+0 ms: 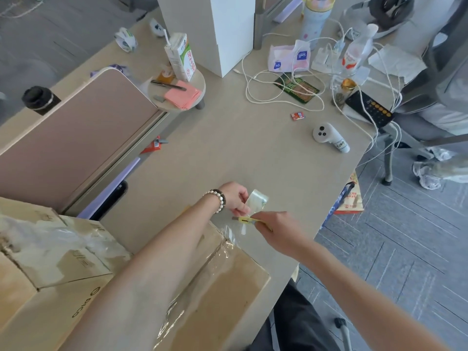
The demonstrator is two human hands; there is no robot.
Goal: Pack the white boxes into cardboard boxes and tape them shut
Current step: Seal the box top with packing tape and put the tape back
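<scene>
Grey carpet tiles edge a beige counter (253, 153) strewn with desk clutter. At its near edge, toward 6 o'clock, the left hand (234, 197) — a bead bracelet (218, 200) at its wrist — has its fingers (240, 211) pinched on a roll of clear tape (257, 201), held just above the counter. The right hand (274, 228), just at 4 o'clock from the left one, has its fingers curled round a yellow utility knife (249, 220), whose blade tip points toward 9 o'clock and meets the clear tape strip (228, 233) running from the roll down to the cardboard box (228, 287). That box lies under the left forearm at 7 o'clock, flaps shut, with glossy tape along its seam. A second cardboard box (45, 252) sits beside it at 9 o'clock. Farther out, a white controller (329, 136) lies at 1 o'clock, white cables (278, 79) tangle beyond it, and a milk carton (181, 57) stands on a small round stand (177, 93) at 11 o'clock.
</scene>
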